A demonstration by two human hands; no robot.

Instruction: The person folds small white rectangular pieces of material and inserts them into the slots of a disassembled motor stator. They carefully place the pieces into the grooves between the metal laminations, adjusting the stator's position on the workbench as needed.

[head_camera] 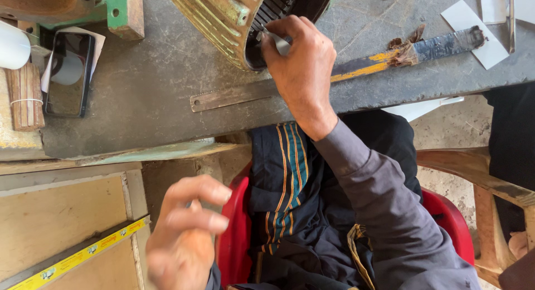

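Workbench (pixel 156 89) of grey, scratched surface fills the upper part of the view, and the person sits at its edge on a red chair (pixel 234 234). Next in size is the motor housing (pixel 223 17), a ribbed metal shell of green-yellow colour that lies on its side at the top of the bench, with its open end turned to the right and thin slots visible inside the dark opening. The right hand (pixel 301 67) reaches up to this opening; its fingers are pinched on a small pale strip (pixel 280 42), which sits just at the rim of the housing. The left hand (pixel 184 234) is raised low in the view, over the lap and away from the bench; its fingers are curled loosely with thumb near the fingertips, and I cannot tell if something is between them. A long metal bar (pixel 401 53) with yellow and dark wrapping lies on the bench to the right of the right hand. A flat steel ruler (pixel 234 96) lies under the wrist. A black phone (pixel 68 72) rests at the left, beside a bundle of wooden sticks (pixel 25 98). A yellow measuring tape (pixel 83 255) crosses the wooden board at the lower left.
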